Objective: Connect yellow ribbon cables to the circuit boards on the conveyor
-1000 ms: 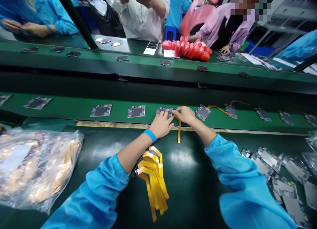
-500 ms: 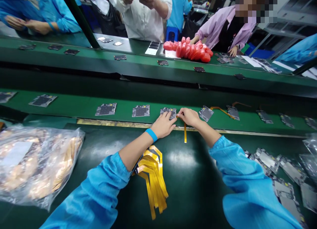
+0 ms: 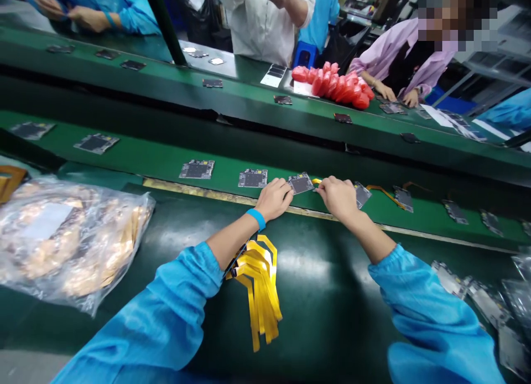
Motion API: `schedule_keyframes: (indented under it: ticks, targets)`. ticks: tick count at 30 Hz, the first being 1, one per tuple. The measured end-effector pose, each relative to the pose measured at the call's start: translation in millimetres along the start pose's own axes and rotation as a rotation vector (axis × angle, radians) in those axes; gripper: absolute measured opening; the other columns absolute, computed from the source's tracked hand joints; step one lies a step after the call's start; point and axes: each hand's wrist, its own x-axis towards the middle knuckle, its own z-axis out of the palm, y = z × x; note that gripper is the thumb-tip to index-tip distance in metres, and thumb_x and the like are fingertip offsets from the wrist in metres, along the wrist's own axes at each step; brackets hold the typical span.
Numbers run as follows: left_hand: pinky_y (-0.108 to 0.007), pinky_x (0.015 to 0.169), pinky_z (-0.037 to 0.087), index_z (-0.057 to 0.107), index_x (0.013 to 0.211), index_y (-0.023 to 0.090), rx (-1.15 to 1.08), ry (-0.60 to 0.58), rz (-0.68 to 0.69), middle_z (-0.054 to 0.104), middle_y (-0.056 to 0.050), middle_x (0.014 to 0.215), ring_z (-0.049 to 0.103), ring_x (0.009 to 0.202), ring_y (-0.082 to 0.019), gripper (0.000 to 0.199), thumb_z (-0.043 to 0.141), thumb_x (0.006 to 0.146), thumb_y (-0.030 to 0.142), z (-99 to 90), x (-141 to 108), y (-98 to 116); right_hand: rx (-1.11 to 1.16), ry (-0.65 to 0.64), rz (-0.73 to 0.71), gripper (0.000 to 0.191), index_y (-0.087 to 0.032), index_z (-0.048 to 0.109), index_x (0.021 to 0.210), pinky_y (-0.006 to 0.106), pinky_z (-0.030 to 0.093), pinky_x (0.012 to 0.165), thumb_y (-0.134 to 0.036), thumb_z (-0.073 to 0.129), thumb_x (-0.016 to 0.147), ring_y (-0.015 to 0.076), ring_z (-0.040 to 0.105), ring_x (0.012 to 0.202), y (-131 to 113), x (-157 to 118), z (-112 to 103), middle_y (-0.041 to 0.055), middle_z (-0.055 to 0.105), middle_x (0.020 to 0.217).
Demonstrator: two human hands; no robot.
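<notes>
A grey circuit board [image 3: 301, 183] lies slightly turned on the green belt between my hands. My left hand [image 3: 274, 199] has its fingers closed at the board's left corner. On the other side, my right hand [image 3: 337, 196] pinches by the board's right edge, where a short piece of orange flex cable [image 3: 316, 181] shows; the rest of that cable is hidden behind the hand. Below my left wrist, a bundle of yellow-orange flex cables [image 3: 261, 290] lies fanned out on the dark green worktop.
More boards sit along the belt [image 3: 153, 165], some at right with cables attached. A clear plastic bag [image 3: 74, 240] of copper-coloured parts lies left; loose boards [image 3: 485, 295] are piled right. Across the far line, people work near red wrapped bundles [image 3: 336, 85].
The cable that hung down over the belt's edge no longer hangs there. My left fingers have slid off the board's top to its left side, and the board has turned a little. The view has shifted.
</notes>
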Motion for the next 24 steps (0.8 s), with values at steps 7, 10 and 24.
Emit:
schedule_keyframes:
  ticks: [7,10,24]
  targets:
    - [-0.03,0.07,0.039,0.043,0.067,0.022,-0.22,0.12,-0.185,0.051,-0.001,0.069,0.05,0.071,-0.017,0.035,0.042,0.102,0.025,2.8,-1,-5,0.457,-0.213,-0.17,0.018,-0.023,0.07,0.099,0.031,0.045,0.074,-0.038,0.074,0.09,0.0204,0.068,0.085,-63,-36,-4,0.0035,0.073,0.098]
    - [-0.029,0.065,0.035,0.034,0.064,0.023,-0.322,0.197,-0.247,0.044,0.002,0.064,0.045,0.064,-0.015,0.038,0.042,0.101,0.026,3.0,-1,-7,0.523,-0.292,-0.291,0.03,-0.024,0.07,0.11,0.031,0.049,0.078,-0.042,0.078,0.087,0.0212,0.069,0.091,-96,-48,0,0.004,0.074,0.103]
    - [-0.029,0.06,0.031,0.034,0.061,0.023,-0.571,0.426,-0.412,0.038,0.004,0.058,0.038,0.059,-0.014,0.039,0.044,0.098,0.031,5.4,0,-19,0.478,-0.176,0.05,0.024,-0.028,0.074,0.109,0.029,0.048,0.076,-0.044,0.073,0.091,0.0211,0.07,0.094,-80,-21,31,0.002,0.074,0.101]
